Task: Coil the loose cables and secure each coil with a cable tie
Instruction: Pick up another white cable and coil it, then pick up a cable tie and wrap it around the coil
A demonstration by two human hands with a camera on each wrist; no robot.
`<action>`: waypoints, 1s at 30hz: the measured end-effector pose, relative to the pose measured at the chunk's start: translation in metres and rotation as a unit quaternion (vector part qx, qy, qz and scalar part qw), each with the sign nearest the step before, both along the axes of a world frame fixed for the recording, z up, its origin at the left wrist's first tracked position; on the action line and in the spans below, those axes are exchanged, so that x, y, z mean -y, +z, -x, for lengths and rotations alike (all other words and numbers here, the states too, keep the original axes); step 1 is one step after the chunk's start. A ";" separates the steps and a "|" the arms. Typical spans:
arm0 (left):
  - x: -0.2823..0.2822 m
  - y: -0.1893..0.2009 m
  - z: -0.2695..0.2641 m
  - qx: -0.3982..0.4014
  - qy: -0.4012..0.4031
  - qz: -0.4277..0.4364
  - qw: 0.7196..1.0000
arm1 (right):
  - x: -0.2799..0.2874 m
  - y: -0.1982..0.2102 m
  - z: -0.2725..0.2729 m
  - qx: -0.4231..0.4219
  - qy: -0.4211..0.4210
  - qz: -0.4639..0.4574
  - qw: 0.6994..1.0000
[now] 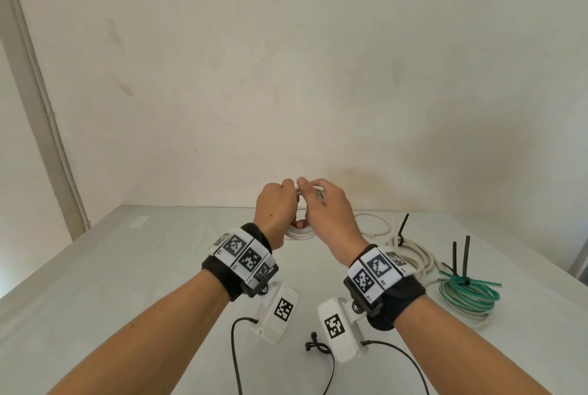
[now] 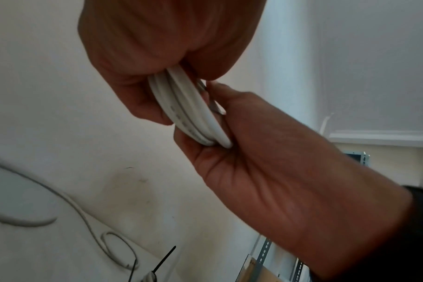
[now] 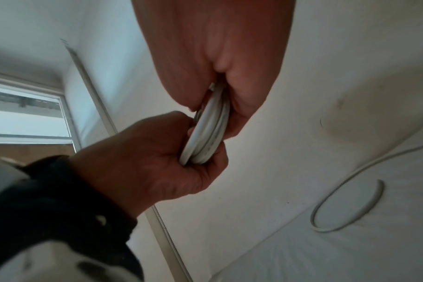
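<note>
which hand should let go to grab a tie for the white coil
Probably the right hand. The tied coils and their black ties lie on its side of the table, while the left hand already grips the white coil and could keep it wound.

On the table (image 1: 95, 267), two tied coils (image 1: 467, 294) lie right of both hands' held coil (image 1: 299, 232)

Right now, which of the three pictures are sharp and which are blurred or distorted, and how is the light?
Head view: evenly lit and sharp; wide-angle bending curves the wall trim; soft shadows on the wall. Left wrist view: dimmer; the white cable coil and both hands are slightly soft, the table blurred. Right wrist view: similar softness; the window is bright and the near wristband dark and out of focus.
</note>
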State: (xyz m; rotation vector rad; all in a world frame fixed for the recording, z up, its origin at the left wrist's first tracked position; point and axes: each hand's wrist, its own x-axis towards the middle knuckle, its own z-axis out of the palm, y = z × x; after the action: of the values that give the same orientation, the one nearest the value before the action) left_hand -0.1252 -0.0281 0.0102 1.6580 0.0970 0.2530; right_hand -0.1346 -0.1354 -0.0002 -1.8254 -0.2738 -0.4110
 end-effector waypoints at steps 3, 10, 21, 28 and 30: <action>-0.001 0.000 -0.001 -0.003 -0.018 0.002 1.000 | 0.007 0.000 -0.002 0.008 0.012 0.031 0.999; -0.013 -0.016 0.008 -0.028 -0.276 -0.042 0.960 | 0.035 -0.008 -0.012 -0.055 0.043 -0.100 0.993; -0.019 -0.081 0.022 -0.147 -0.470 -0.470 0.732 | 0.063 -0.030 -0.019 -0.123 0.018 -0.092 0.988; -0.010 -0.102 0.021 -0.091 -0.439 -0.519 0.728 | 0.060 -0.036 -0.015 -0.130 0.018 -0.092 0.987; -0.014 -0.097 0.017 -0.098 -0.431 -0.494 0.749 | 0.060 -0.036 -0.013 -0.132 0.025 -0.096 0.986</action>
State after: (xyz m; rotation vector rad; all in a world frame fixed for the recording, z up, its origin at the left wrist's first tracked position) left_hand -0.1421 -0.0145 -0.0865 2.5679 -0.7757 -0.7203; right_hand -0.1212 -0.1950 -0.0365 -1.6582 -0.0932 -0.1508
